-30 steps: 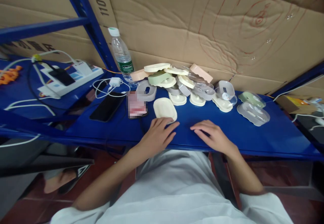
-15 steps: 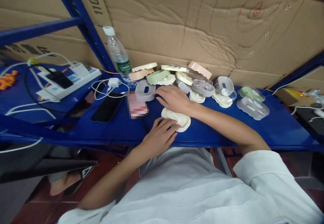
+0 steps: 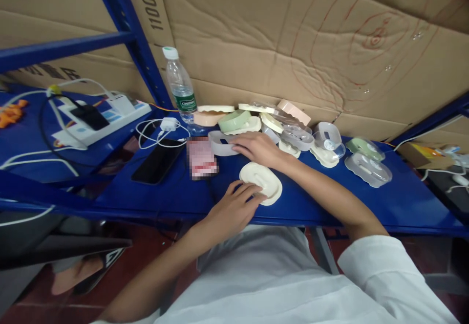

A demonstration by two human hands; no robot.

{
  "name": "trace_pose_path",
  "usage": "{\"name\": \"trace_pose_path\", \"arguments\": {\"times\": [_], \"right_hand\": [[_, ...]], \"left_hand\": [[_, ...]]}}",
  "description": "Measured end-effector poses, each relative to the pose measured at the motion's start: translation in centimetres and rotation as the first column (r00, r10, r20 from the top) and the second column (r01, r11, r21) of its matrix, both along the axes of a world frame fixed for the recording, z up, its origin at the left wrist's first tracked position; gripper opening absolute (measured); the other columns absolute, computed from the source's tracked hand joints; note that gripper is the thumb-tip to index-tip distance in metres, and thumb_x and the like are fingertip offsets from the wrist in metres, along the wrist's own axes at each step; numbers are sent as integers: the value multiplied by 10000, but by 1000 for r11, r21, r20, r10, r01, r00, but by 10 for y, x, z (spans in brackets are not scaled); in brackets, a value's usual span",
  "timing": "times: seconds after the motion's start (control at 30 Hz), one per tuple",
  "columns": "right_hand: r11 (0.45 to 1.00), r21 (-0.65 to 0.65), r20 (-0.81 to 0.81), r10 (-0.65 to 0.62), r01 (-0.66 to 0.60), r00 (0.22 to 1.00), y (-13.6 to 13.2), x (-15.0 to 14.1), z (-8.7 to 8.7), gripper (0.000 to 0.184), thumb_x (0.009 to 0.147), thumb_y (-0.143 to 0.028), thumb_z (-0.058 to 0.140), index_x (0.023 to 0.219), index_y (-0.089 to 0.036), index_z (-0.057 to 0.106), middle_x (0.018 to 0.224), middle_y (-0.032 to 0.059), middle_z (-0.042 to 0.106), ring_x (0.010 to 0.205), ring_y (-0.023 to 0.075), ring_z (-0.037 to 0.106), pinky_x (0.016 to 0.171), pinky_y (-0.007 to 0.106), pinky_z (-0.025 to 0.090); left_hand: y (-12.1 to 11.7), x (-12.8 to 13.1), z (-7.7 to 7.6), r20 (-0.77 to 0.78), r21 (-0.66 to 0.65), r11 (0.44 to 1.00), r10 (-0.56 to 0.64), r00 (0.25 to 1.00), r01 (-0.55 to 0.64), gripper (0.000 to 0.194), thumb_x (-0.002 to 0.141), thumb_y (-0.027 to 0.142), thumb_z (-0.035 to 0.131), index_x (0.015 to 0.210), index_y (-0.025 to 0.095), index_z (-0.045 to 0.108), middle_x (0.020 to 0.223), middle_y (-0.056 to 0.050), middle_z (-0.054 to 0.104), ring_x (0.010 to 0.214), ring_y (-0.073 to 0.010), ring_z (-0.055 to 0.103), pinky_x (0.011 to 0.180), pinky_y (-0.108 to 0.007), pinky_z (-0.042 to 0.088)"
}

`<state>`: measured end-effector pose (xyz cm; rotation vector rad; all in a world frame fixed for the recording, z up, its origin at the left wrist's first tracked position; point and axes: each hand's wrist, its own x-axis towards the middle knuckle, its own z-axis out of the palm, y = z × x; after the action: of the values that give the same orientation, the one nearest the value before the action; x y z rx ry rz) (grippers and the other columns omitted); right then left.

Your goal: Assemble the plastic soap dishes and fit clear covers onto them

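Note:
A cream oval dish (image 3: pixel 273 183) with a shallow hollow lies on the blue tabletop in front of my body. My left hand (image 3: pixel 236 206) holds its near left side, fingers bent over the rim and into the hollow. Beyond it, my right hand (image 3: pixel 258 148) has its fingertips closed on the right end of a translucent grey oval shell (image 3: pixel 219 144) with a dark slot in its floor. The underside of this grip is hidden. Behind the right hand lies a pile of similar parts, among them a green ring-shaped part (image 3: pixel 234 120) and a peach one (image 3: pixel 208 118).
A water bottle (image 3: pixel 182 89) stands at the back left. Near it lie a white charger (image 3: pixel 168 124) with its cable, a black phone (image 3: pixel 158 162) and a blurred pink packet (image 3: pixel 201 158). Further clear shells (image 3: pixel 369 168) sit to the right. A blue post (image 3: pixel 135 45) rises at left.
My right fingers have come onto the translucent shell's right end, and the shell sits slightly nearer and turned. My left hand stays on the cream dish. The whole view has shifted a little.

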<state>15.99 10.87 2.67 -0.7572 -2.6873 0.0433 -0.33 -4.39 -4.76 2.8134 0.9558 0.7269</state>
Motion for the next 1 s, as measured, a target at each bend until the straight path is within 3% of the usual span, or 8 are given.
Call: {"name": "trace_pose_path", "arguments": {"times": [0.13,0.27,0.37,0.47,0.53,0.63,0.8,1.0], "right_hand": [[999,13,-106,50,-49,993,-33,59,-4,362,1178,-360,444,1311,-204,742,1284,112,799,1209,267,741,1065,435,578],[1000,4,-163,-17,18,986,-74,114,-17,311,1165,-320,475,1265,-232,756,1222,106,814,1164,256,760,1020,426,605],[994,-7,-112,-105,105,988,-103,134,-27,278,1143,-368,548,1253,-230,762,1238,118,809,1189,289,749,1038,479,589],[972,18,-42,-234,235,971,-130,130,-35,424,1094,-499,634,1408,-223,708,1428,162,739,1376,368,656,1136,583,527],[955,24,-46,-293,294,955,-145,119,-42,561,1075,-564,642,1520,-221,631,1549,178,659,1478,389,576,1187,613,495],[942,18,-128,-330,334,935,-155,102,-54,658,1043,-634,652,1542,-209,592,1604,187,603,1519,395,537,1207,616,505],[944,-32,-277,-325,329,904,-152,100,-65,530,998,-599,741,1367,-226,663,1529,189,638,1487,379,585,1188,581,566],[961,-63,-398,-272,270,876,-157,110,-67,285,1031,-384,754,1252,-235,652,1438,180,687,1434,344,638,1155,553,601]], "left_hand": [[-1,-2,-1,-17,4,999,-51,999,51,422,1033,17,508,1375,206,667,1445,-120,698,1380,-280,634,1136,-456,507],[-3,-4,-4,-9,28,997,-72,997,73,327,1035,39,561,1271,214,705,1400,-104,718,1313,-268,668,1102,-417,542],[-3,-4,-5,46,64,996,-59,997,56,236,1058,72,559,1169,206,718,1328,-109,728,1242,-253,692,1058,-402,565],[-2,-1,-6,135,77,992,89,987,-100,208,1064,194,629,1255,223,707,1367,-147,689,1279,-308,675,1078,-482,567],[-1,2,-7,171,31,975,212,962,-220,399,1027,281,711,1416,226,642,1503,-196,607,1408,-381,606,1132,-563,545],[0,4,-7,167,-64,954,300,939,-293,699,985,343,771,1606,213,477,1669,-255,448,1548,-444,488,1180,-615,520],[0,2,-9,151,-141,942,323,934,-303,775,1013,393,746,1682,285,370,1769,-222,338,1628,-422,403,1247,-619,475],[1,1,-8,165,-213,939,306,938,-269,810,1028,423,732,1714,295,321,1824,-207,235,1666,-403,344,1278,-592,454]]}}
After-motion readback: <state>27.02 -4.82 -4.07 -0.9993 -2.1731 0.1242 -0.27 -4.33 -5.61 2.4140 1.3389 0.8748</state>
